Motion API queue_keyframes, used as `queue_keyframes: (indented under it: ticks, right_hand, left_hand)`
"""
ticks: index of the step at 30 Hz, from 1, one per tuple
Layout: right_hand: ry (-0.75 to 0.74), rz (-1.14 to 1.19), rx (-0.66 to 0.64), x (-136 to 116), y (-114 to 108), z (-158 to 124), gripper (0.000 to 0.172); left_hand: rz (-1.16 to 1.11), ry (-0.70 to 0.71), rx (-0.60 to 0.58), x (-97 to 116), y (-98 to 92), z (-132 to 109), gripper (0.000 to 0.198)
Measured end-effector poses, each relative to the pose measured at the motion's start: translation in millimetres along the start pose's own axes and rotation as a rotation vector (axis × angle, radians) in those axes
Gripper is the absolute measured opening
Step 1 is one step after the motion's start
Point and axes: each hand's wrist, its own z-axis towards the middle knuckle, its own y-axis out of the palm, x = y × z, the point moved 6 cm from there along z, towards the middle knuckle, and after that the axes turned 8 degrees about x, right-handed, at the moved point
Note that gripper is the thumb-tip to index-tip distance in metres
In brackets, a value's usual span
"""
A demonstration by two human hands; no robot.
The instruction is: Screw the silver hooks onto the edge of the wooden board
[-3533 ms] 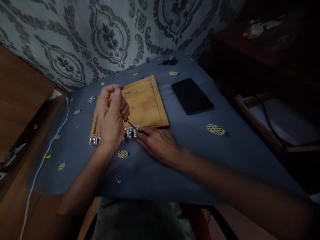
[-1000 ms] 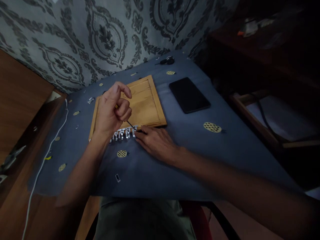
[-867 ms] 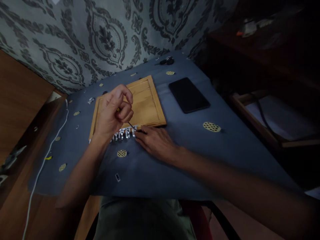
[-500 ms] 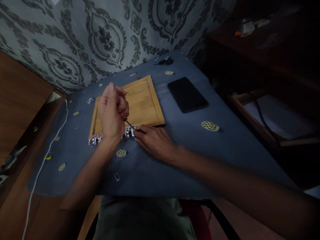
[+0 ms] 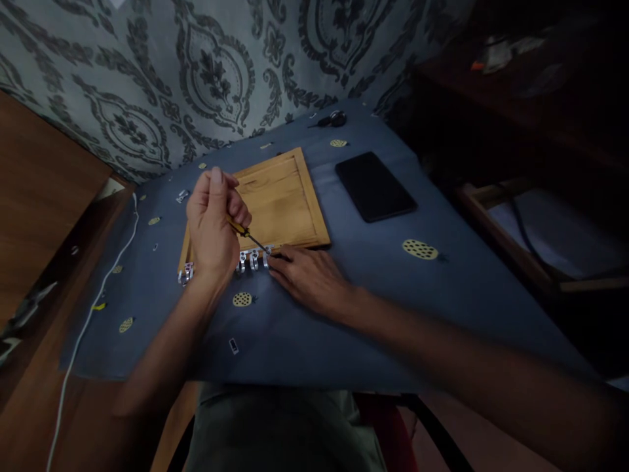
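Observation:
My left hand (image 5: 213, 226) is closed around a screwdriver (image 5: 238, 227) with a yellow and black handle. Its thin shaft slants down to the right, and the tip meets the metal hooks along the near edge of a framed wooden board (image 5: 280, 203). My right hand (image 5: 312, 278) rests at that same edge, thumb and fingertips closed around the rightmost metal hook (image 5: 266, 258). Several more silver hooks line the edge, such as one metal hook (image 5: 253, 260) beside it and another (image 5: 187, 272) at the left corner. My left hand and wrist hide part of the row.
A black tablet (image 5: 376, 187) lies right of the board on the blue tablecloth (image 5: 314, 347). Loose metal pieces (image 5: 182, 196) sit at the left, and a dark object (image 5: 334, 119) lies at the back. A white cable (image 5: 105, 272) runs down the left side.
My left hand has shifted slightly left and turned, so the screwdriver's yellow handle now shows. My right hand stays at the board's edge. The whole view has moved slightly.

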Motion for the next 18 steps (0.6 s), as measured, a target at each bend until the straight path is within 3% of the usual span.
queue_keyframes:
  ticks: [2, 4, 10, 12, 14, 18]
  right_hand:
    - [-0.004, -0.002, 0.001, 0.1, 0.1, 0.0, 0.032]
    - [-0.002, -0.001, -0.001, 0.2, 0.2, 0.1, 0.031]
    - [0.015, 0.013, 0.001, 0.3, 0.2, 1.0, 0.031]
    - [0.017, 0.013, -0.001, 0.2, 0.3, 1.1, 0.031]
    - [0.017, 0.011, -0.001, 0.2, 0.2, 1.1, 0.031]
    - [0.005, 0.006, -0.003, 0.7, 0.7, 0.9, 0.031]
  left_hand:
    - [-0.022, 0.001, 0.023, -0.3, 0.6, -1.8, 0.04]
    - [-0.017, -0.021, -0.038, -1.2, 3.8, -0.7, 0.042]
    - [0.038, -0.185, -0.479, -7.9, 15.5, 5.7, 0.045]
    - [-0.001, -0.173, -0.56, -6.3, 16.1, 5.9, 0.042]
    - [-0.001, -0.134, -0.519, -5.1, 13.8, 6.4, 0.039]
    - [0.033, -0.002, -0.191, -1.1, 5.2, 3.3, 0.04]
